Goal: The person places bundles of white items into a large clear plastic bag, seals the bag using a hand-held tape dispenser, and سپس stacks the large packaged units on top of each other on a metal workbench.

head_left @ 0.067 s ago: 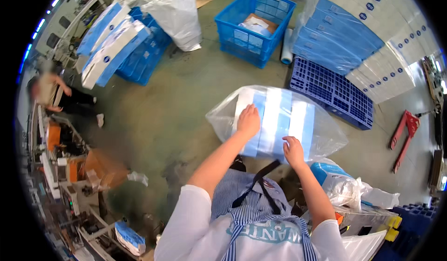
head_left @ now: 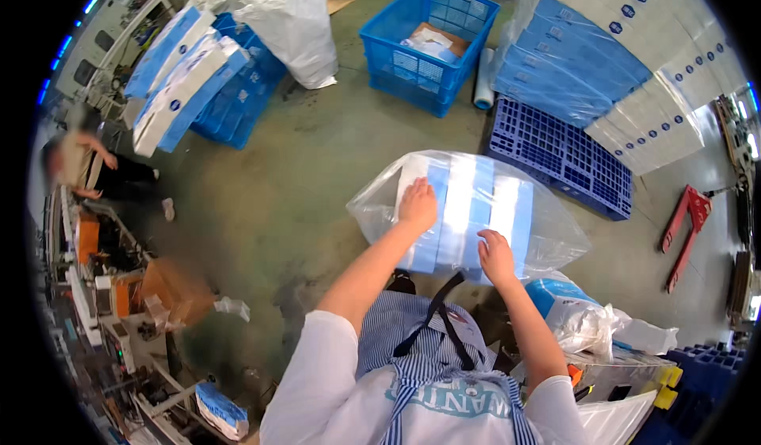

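A greenish floor [head_left: 238, 223] spreads across most of the view. On it, at upper right, stands a tall stack of blue and white packs [head_left: 583, 68] under clear wrap, on a dark blue slatted pallet [head_left: 555, 155]. An open blue crate [head_left: 412, 86] stands left of the stack, with white and brown scraps inside. Close in front of the person's body, near the pallet, is a clear plastic bag [head_left: 559, 227] around a block of blue and white packs [head_left: 460, 203]; what bears it is hidden. A red forked frame [head_left: 688, 227] lies further right. Of the two hands, the left hand [head_left: 418, 205] lies spread rather flat over the bag's left part. The right hand [head_left: 496, 256] is at the near right edge, fingers loosely bent; whether it pinches the film, I cannot tell.
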Available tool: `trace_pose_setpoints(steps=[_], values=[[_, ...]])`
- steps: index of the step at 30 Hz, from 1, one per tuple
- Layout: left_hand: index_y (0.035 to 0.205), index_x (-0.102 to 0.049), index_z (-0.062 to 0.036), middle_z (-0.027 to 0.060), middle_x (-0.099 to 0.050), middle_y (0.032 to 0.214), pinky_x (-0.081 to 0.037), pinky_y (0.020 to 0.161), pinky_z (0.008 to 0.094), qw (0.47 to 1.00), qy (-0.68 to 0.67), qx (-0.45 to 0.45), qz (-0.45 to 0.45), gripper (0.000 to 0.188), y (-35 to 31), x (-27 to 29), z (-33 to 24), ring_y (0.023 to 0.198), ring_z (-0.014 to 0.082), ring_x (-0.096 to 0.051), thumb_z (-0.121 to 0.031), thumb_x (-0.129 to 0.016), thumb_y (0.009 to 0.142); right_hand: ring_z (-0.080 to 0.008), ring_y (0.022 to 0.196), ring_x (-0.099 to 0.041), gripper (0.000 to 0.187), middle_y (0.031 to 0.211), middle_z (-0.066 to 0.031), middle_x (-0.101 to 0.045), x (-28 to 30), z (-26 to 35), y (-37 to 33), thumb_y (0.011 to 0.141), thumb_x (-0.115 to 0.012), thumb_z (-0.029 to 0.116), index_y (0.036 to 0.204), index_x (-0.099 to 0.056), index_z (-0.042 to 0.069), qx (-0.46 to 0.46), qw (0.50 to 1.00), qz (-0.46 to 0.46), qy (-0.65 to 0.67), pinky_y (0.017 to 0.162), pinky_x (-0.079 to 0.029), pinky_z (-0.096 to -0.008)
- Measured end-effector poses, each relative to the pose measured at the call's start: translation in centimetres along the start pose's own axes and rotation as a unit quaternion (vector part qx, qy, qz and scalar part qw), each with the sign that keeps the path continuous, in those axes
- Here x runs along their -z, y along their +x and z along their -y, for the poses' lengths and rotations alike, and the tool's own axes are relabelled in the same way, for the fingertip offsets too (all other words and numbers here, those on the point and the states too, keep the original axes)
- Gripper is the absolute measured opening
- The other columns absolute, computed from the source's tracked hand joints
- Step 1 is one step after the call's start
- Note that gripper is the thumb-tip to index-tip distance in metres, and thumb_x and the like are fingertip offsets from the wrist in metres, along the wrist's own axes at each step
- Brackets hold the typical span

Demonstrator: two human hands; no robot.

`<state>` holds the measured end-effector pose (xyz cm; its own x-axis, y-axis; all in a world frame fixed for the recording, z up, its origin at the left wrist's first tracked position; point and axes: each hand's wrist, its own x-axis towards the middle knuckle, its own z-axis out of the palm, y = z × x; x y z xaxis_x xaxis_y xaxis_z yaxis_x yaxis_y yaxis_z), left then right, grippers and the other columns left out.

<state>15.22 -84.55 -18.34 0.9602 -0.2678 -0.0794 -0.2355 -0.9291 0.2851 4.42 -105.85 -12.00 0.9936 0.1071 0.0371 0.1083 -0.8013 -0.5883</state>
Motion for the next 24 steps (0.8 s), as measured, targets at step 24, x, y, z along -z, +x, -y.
trace_pose_setpoints(steps=[24], values=[[0.1,-0.066,-0.0032,0.0053,-0.056,0.122,-0.021,0.11,0.0304,0.938,0.189,-0.099,0.275,0.045,-2.3,15.5,11.0,0.126,0.0182,-0.04,-0.044,-0.054,0.084,-0.0224,0.127,-0.039,0.071,0.138,-0.0077,-0.041,11.3,-13.4,9.1,0.079,-0.058,0.015,0.142,-0.024,0.014,-0.148,0.916,-0.014,-0.372,0.105,-0.028,-0.0475]])
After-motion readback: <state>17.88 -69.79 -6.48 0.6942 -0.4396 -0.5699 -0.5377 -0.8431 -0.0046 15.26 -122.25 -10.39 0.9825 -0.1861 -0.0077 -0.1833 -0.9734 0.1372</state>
